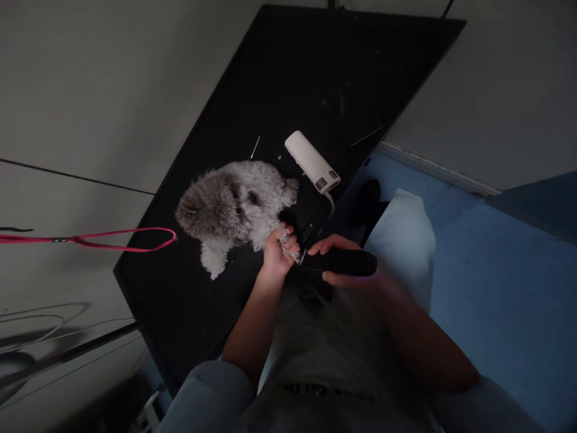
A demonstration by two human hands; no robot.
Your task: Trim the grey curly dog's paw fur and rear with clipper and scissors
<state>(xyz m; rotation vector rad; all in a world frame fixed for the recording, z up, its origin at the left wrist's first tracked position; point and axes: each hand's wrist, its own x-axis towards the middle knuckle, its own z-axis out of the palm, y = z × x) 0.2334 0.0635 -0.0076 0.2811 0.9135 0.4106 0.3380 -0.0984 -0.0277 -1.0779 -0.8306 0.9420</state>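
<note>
The left hand (pixel 278 254) is curled shut round a small clear guard (pixel 291 249), pinched between thumb and fingers just at the near edge of the table (pixel 279 78). The right hand (pixel 334 260) is wrapped round a black clipper (pixel 351 263), thumb on top and fingers beneath. The clipper lies level, its front end pointing at the guard. The two meet or nearly meet; which one cannot be told in the dim light.

Just beyond the left hand a small grey curly dog (pixel 234 207) lies on the black table, its fur touching the knuckles. Past the dog's far end a white device (pixel 311 160) lies slantwise, a white cable (pixel 331 201) running from its near end. A thin pale stick (pixel 255 147) lies on the table near it.

Off the table's left edge hangs a pink loop (pixel 117 240). To the right is blue floor (pixel 496 282). A line of lettering (pixel 306 389) crosses the person's shirt, too dark and blurred to read.
</note>
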